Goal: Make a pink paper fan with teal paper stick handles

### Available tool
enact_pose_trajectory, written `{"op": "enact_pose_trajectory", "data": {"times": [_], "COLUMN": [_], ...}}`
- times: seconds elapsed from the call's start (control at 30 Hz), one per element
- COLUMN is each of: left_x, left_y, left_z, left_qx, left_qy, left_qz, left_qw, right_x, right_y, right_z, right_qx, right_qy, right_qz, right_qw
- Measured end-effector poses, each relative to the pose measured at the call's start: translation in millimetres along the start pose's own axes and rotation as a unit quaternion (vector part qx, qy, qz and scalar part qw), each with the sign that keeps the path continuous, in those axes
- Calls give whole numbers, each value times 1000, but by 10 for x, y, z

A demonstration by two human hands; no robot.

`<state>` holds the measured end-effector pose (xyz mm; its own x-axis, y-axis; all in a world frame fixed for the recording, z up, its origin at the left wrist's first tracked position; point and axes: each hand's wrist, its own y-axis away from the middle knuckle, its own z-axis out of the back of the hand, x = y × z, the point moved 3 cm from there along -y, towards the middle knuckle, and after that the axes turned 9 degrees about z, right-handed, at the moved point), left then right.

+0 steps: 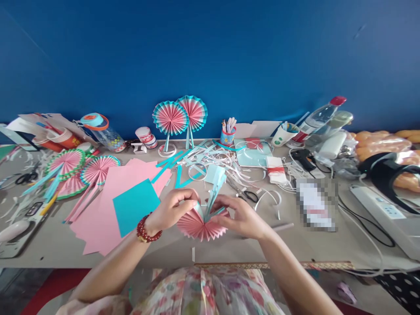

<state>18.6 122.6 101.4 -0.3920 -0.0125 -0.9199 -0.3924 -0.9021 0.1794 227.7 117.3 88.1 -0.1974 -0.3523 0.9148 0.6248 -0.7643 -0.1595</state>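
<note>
Low over the front of the table, a pink pleated paper fan (204, 231) is spread out between my two hands. My left hand (179, 208) grips its left edge, thumb and fingers pinched at a pale blue end piece. On the right side my right hand (241, 216) holds the other edge, with the fingers curled over a light blue strip. Pale blue folded paper handles (215, 192) rise from the fan's centre, pointing away from me. My fingers hide part of both fan edges.
Pink sheets (98, 218) and a teal sheet (136, 208) lie left. Finished fans (170, 118) stand against the blue wall. Behind my hands are paper scraps (226, 157) and scissors (249, 195). A glue gun (303, 159), bottle (316, 120) and power strip (383, 210) occupy the right.
</note>
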Motion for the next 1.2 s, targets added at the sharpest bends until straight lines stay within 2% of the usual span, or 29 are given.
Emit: {"op": "enact_pose_trajectory", "data": {"times": [0.1, 0.23, 0.47, 0.63, 0.8, 0.9, 1.2], "left_x": [-10, 23, 128, 66, -1, -26, -75], "left_y": [-74, -68, 51, 94, 120, 122, 113], "left_z": [-8, -8, -110, -171, -170, -181, -206], "left_qx": [8, -27, -43, -59, -99, -97, -106], "left_qy": [0, 31, 36, 34, 10, -11, -45], "left_qz": [2, 6, 21, 22, 4, -7, -31], "left_qw": [1000, 999, 998, 997, 995, 995, 993], "right_x": [-130, -276, -239, -180, -139, -131, -152], "right_y": [-40, 32, 114, 112, 105, 97, 89], "right_z": [-131, -209, -213, -256, -253, -251, -278], "right_qx": [-33, -97, -177, -201, -214, -205, -196], "right_qy": [-39, -110, -124, -87, -67, -48, -74], "right_qz": [-22, -49, -65, -55, -40, -30, -31], "right_qw": [998, 988, 974, 974, 974, 977, 977]}}
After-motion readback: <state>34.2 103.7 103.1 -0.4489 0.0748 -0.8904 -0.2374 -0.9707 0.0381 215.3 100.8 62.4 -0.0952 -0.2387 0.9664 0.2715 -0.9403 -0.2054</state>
